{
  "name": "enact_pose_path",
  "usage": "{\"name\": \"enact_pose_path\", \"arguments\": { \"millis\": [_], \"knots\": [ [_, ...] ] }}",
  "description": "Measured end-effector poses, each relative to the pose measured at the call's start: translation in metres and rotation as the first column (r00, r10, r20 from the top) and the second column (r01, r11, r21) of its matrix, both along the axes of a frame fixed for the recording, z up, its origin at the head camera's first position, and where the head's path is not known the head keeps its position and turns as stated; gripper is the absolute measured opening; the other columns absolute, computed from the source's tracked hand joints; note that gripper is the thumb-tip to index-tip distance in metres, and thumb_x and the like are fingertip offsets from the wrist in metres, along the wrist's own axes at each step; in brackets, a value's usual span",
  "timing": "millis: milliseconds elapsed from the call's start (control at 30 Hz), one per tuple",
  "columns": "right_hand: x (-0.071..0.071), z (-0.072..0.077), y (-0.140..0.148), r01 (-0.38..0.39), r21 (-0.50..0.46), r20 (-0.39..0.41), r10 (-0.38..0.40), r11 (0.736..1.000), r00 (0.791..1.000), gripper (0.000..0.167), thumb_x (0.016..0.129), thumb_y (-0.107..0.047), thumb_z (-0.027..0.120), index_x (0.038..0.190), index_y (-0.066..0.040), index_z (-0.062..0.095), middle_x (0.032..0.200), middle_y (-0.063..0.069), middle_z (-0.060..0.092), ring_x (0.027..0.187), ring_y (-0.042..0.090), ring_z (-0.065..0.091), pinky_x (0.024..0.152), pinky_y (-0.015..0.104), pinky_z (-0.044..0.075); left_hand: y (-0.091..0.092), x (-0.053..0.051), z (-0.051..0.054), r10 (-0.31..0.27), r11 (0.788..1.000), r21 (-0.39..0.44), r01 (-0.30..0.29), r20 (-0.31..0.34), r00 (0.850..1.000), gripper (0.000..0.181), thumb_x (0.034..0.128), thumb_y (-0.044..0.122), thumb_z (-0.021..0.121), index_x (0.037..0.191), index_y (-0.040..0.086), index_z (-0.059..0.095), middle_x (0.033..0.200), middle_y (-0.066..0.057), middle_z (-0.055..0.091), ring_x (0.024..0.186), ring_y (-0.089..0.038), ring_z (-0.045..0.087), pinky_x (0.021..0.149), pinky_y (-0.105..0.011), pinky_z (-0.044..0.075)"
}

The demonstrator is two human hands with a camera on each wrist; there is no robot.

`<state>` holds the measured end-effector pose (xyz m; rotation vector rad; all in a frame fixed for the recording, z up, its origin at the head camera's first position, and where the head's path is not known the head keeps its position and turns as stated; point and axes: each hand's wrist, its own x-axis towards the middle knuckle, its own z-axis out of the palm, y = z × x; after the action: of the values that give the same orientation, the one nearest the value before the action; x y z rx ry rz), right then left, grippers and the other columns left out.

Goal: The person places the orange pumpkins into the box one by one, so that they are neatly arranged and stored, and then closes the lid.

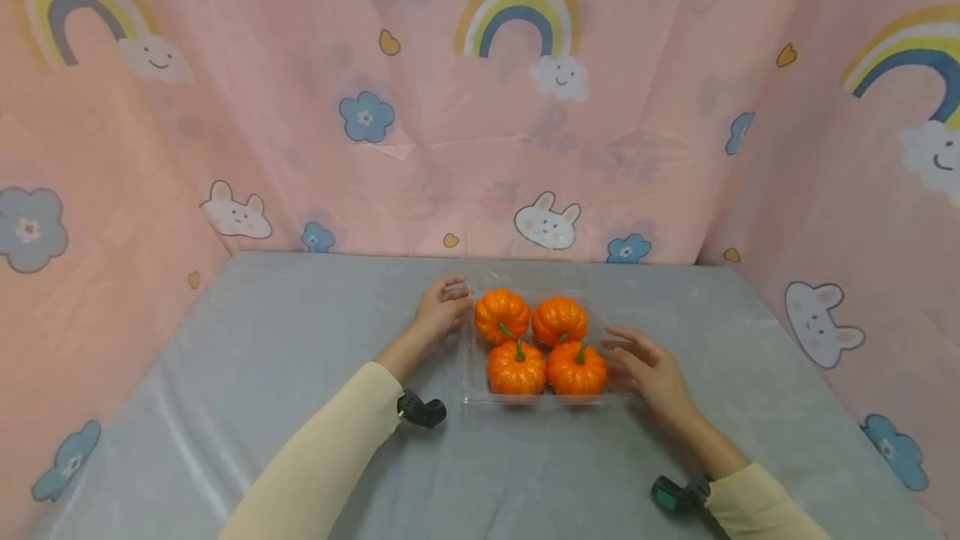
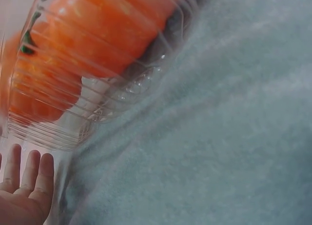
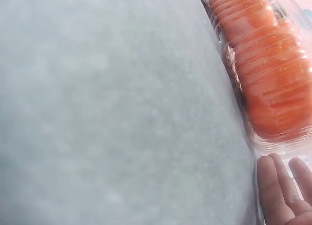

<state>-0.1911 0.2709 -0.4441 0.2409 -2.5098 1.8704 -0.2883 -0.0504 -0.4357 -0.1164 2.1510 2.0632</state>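
A clear plastic box (image 1: 480, 397) stands on the table with several small orange pumpkins inside, each with a green stem. One pumpkin (image 1: 517, 369) sits front left and another (image 1: 577, 369) front right; behind them are a back-left pumpkin (image 1: 502, 315) and a back-right one (image 1: 559, 321). At the box's left side is my left hand (image 1: 439, 311), its fingers (image 2: 41, 178) extended close to the ribbed wall. My right hand (image 1: 654, 375) is on the opposite side, with loosely extended fingers (image 3: 270, 183) by the wall. Whether either hand touches the plastic, I cannot tell.
Grey cloth (image 1: 300, 340) covers the table. A pink patterned curtain (image 1: 450, 165) encloses the back and both sides. Transparent plastic, apparently the raised lid (image 1: 525, 273), rises behind the pumpkins. Each wrist wears a dark band.
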Motion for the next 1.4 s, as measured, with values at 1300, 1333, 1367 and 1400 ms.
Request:
{"name": "enact_pose_path", "arguments": {
  "millis": [1300, 1333, 1367, 1400],
  "knots": [
    [0.025, 0.002, 0.001, 0.009, -0.089, 0.133, 0.003, 0.996, 0.991, 0.046, 0.101, -0.022, 0.05, 0.139, 0.003, 0.041, 0.111, -0.016, 0.064, 0.095, 0.006, 0.068, 0.072, 0.036, 0.06, 0.003, 0.005, 0.002, 0.017, 0.996, 0.083, -0.006, -0.127, 0.992, 0.048, 0.0895, -0.002, 0.057, 0.135, 0.008, 0.044, 0.131, -0.022, 0.057, 0.092, -0.017, 0.064, 0.077, -0.033, 0.058],
    [0.025, 0.002, 0.001, 0.008, -0.091, 0.134, 0.004, 0.996, 0.991, 0.046, 0.101, -0.022, 0.05, 0.139, 0.003, 0.042, 0.111, -0.016, 0.064, 0.095, 0.006, 0.068, 0.072, 0.036, 0.06, 0.003, 0.005, 0.001, 0.017, 0.996, 0.086, -0.005, -0.13, 0.991, 0.05, 0.0893, -0.003, 0.057, 0.136, 0.009, 0.044, 0.131, -0.022, 0.056, 0.092, -0.018, 0.064, 0.077, -0.033, 0.058],
    [0.025, 0.002, 0.002, 0.007, -0.092, 0.134, 0.005, 0.996, 0.991, 0.046, 0.101, -0.021, 0.049, 0.139, 0.003, 0.041, 0.111, -0.016, 0.064, 0.095, 0.006, 0.068, 0.072, 0.036, 0.06, 0.003, 0.004, 0.001, 0.017, 0.996, 0.088, -0.005, -0.132, 0.991, 0.051, 0.0889, -0.004, 0.057, 0.136, 0.011, 0.043, 0.132, -0.021, 0.056, 0.093, -0.019, 0.063, 0.077, -0.032, 0.057],
    [0.025, 0.002, 0.002, 0.006, -0.093, 0.135, 0.007, 0.996, 0.991, 0.046, 0.101, -0.022, 0.049, 0.139, 0.003, 0.042, 0.111, -0.016, 0.064, 0.095, 0.006, 0.068, 0.072, 0.036, 0.06, 0.003, 0.004, 0.001, 0.017, 0.996, 0.092, -0.004, -0.136, 0.991, 0.053, 0.0885, -0.005, 0.057, 0.137, 0.011, 0.042, 0.133, -0.021, 0.055, 0.094, -0.021, 0.064, 0.077, -0.032, 0.057]
  ]
}}
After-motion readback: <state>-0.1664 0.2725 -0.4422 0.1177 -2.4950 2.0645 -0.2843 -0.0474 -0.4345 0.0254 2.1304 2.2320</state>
